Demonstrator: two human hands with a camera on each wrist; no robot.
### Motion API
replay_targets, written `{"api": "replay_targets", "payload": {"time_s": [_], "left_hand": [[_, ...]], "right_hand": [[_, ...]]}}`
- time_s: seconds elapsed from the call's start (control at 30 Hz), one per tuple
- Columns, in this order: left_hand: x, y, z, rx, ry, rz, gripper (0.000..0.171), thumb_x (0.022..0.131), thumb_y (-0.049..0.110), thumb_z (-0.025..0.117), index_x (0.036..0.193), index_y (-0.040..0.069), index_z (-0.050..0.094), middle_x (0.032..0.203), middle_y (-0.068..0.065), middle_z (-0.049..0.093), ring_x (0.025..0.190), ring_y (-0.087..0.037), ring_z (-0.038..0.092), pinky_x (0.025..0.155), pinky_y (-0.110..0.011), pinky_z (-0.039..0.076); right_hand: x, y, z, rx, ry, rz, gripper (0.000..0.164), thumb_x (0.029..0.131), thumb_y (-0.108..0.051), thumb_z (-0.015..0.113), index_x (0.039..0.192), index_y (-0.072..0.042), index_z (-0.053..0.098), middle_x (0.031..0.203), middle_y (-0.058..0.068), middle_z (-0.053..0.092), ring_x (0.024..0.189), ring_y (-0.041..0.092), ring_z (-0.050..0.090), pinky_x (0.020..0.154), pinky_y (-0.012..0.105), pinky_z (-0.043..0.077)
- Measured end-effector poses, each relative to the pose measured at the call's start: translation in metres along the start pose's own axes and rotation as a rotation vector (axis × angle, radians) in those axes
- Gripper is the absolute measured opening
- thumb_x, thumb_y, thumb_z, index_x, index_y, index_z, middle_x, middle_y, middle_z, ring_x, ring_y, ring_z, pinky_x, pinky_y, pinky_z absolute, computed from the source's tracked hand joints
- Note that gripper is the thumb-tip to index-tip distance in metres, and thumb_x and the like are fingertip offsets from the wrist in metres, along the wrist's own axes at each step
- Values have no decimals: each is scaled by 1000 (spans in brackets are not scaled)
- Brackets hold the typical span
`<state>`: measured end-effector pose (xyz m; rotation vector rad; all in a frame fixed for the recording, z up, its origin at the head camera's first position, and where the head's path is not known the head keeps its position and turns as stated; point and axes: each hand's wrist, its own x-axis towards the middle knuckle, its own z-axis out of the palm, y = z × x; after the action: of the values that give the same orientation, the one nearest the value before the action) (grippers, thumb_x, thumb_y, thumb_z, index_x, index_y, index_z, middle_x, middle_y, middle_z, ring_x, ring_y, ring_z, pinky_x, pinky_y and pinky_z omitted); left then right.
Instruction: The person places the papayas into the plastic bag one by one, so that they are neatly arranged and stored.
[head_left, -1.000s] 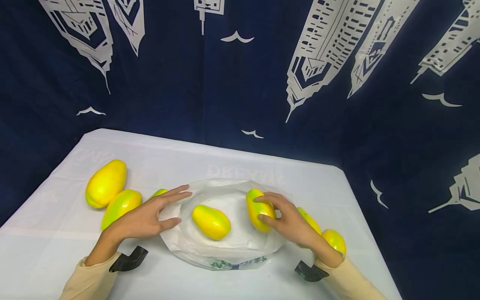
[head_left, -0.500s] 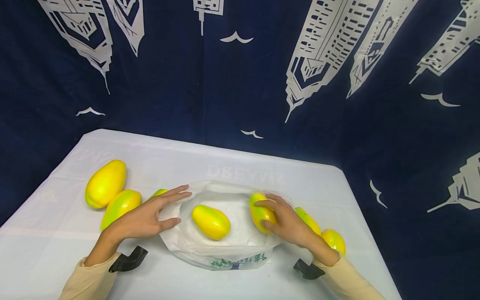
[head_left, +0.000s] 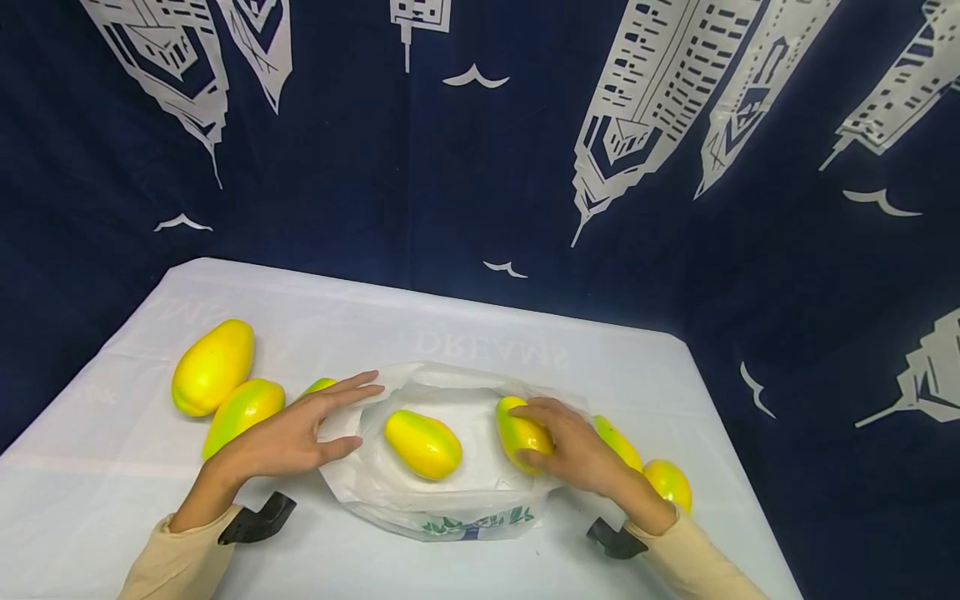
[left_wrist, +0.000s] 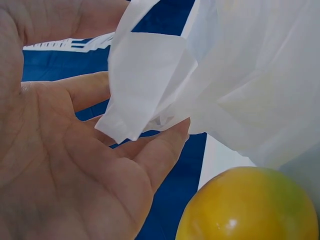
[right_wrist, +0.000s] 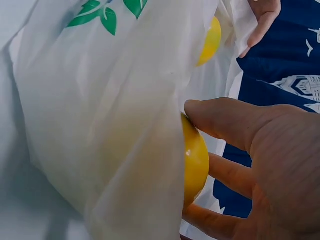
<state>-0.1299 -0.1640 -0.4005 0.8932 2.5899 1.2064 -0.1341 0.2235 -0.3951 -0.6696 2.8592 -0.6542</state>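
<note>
A white plastic bag (head_left: 420, 504) with green leaf print lies with its mouth spread, a yellow-green mango (head_left: 423, 444) inside. My right hand (head_left: 583, 447) holds a second mango (head_left: 516, 432) at the bag's right side, thumb on the near side and fingers over the top. In the right wrist view, the bag's near wall hides much of this mango (right_wrist: 195, 160). At the left rim my left hand (head_left: 296, 433) is spread, fingers extended along the bag. A loose bag handle (left_wrist: 145, 80) hangs across those fingers in the left wrist view.
Left of the bag lie a big mango (head_left: 213, 367), another mango (head_left: 243, 410) and one partly hidden behind the left hand (head_left: 321, 384). Two mangoes, one nearer (head_left: 667, 483) and one farther (head_left: 618, 440), lie beside the right forearm. A dark blue printed cloth (head_left: 450, 183) hangs behind the white table (head_left: 300, 292).
My right hand has lowered the held mango slightly toward the near side, deeper into the bag's right side. The left hand and the other mangoes have stayed in place.
</note>
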Motion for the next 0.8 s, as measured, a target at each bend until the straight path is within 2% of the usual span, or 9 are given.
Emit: {"api": "replay_targets", "payload": {"time_s": [0.33, 0.57, 0.8], "left_hand": [[0, 1, -1, 10, -1, -6, 61, 93, 20, 69, 149, 13, 47, 163, -12, 31, 148, -41, 31, 113, -66, 32], [0, 2, -1, -4, -4, -7, 61, 93, 20, 69, 149, 12, 47, 163, -13, 31, 148, -42, 31, 113, -66, 32], [0, 3, -1, 4, -6, -4, 61, 93, 20, 69, 149, 12, 47, 163, -13, 31, 147, -42, 32, 112, -66, 32]], "right_hand": [[0, 1, 0, 3, -30, -20, 55, 85, -11, 76, 137, -10, 59, 145, 17, 52, 131, 35, 52, 111, 55, 41], [0, 2, 1, 8, -16, -47, 54, 87, -16, 77, 137, -10, 59, 144, 17, 53, 130, 34, 52, 108, 55, 44], [-2, 1, -3, 7, -1, -26, 56, 87, -21, 77, 139, -12, 58, 147, 17, 50, 132, 36, 50, 108, 56, 44]]}}
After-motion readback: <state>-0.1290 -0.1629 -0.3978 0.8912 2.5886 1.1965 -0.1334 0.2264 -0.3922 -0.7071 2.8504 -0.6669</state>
